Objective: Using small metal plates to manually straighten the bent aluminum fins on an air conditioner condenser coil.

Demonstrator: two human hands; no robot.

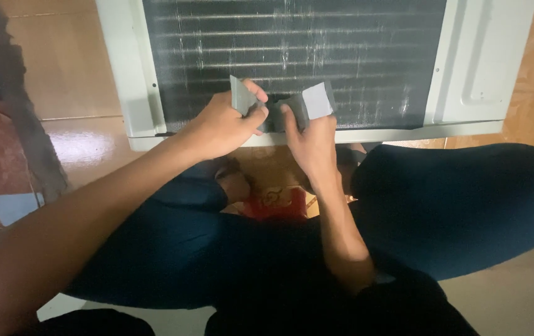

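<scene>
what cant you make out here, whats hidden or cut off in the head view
- Grey folded piece: its middle is covered by the left hand and right hand; what kind of thing it is cannot be told.
- White finned unit: its top is cut off by the upper frame edge.
- Red item on the floor: mostly hidden by the arms and dark-clothed legs.
- Left border: dark and blurred, objects there unreadable.

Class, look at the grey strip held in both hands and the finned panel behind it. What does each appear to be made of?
Grey strip: probably matte tape or thin flexible plastic; it bends between the left hand and right hand. Finned panel: likely metal; fine dark fins with scuffed, shiny streaks, in a pale painted frame.
</scene>
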